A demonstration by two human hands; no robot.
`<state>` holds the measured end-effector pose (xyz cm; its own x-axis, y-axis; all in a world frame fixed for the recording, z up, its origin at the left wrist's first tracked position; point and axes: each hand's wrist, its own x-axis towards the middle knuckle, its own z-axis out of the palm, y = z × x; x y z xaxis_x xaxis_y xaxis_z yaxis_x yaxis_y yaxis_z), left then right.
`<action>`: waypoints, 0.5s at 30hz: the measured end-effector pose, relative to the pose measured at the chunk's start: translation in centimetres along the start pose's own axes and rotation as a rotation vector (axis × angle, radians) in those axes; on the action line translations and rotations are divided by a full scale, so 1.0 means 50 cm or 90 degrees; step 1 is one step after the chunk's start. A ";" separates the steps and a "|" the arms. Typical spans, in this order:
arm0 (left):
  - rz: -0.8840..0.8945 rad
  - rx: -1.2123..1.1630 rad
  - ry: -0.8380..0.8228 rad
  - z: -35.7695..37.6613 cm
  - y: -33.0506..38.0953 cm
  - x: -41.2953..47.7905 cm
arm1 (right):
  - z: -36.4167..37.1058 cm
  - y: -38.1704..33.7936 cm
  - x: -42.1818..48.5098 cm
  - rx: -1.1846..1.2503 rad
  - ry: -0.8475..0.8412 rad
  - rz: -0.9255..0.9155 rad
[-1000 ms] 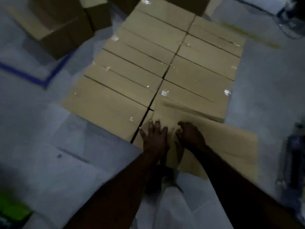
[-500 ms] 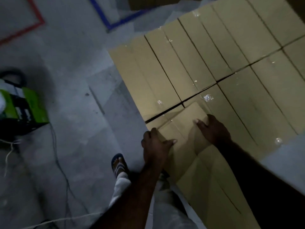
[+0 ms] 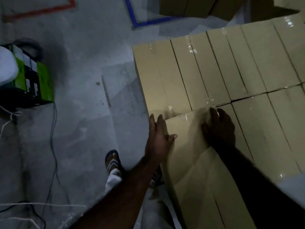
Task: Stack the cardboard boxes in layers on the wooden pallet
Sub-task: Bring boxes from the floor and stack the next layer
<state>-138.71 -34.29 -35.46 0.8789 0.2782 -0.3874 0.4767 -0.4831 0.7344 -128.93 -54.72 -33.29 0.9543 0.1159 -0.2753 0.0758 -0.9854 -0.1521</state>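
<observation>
Fingers (image 3: pixel 159 120) of the left hand (image 3: pixel 158 141) lie straight and close together along the left side of the nearest cardboard box (image 3: pixel 189 164), with the thumb spread onto its top. The right hand (image 3: pixel 220 129) lies flat on that top, fingers extended; shadow hides their spacing. Box position: near-left corner of the stacked layer (image 3: pixel 231 66), far edge against the far row. Count: two hands, one handled box, at least four box tops in the far row, at least two loose boxes (image 3: pixel 184 5) on the floor (image 3: pixel 82 63) beyond. Half a second earlier this box sat skewed behind a dark gap; it now lies square, gap closed. Surroundings: one green-and-black machine (image 3: pixel 39 80), cables (image 3: pixel 53 129), one blue tape line (image 3: pixel 148 22), one red tape line (image 3: pixel 41 10). One sandalled foot (image 3: pixel 113 160) shows; the left forearm partly covers the other.
</observation>
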 end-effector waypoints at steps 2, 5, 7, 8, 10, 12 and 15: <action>-0.036 -0.091 0.030 0.007 -0.017 -0.020 | 0.001 -0.037 0.008 -0.045 0.079 -0.197; -0.197 -0.317 0.114 0.020 -0.048 -0.043 | 0.015 -0.111 0.015 -0.037 0.097 -0.388; -0.290 -0.373 0.113 0.020 -0.070 -0.037 | 0.037 -0.155 0.014 -0.051 0.069 -0.429; -0.310 -0.391 0.091 0.024 -0.084 -0.030 | 0.050 -0.168 0.014 -0.058 0.054 -0.437; -0.344 -0.446 0.040 0.043 -0.115 -0.006 | 0.069 -0.186 0.019 -0.079 0.019 -0.424; -0.368 -0.500 0.001 0.067 -0.149 0.023 | 0.081 -0.202 0.024 -0.110 -0.005 -0.392; -0.425 -0.589 -0.098 0.092 -0.188 0.042 | 0.090 -0.228 0.030 -0.164 -0.055 -0.344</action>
<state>-141.28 -32.99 -45.76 0.4791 0.1133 -0.8704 0.7089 0.5349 0.4598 -129.67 -42.75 -36.24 0.7348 0.6081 -0.3006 0.6218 -0.7809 -0.0598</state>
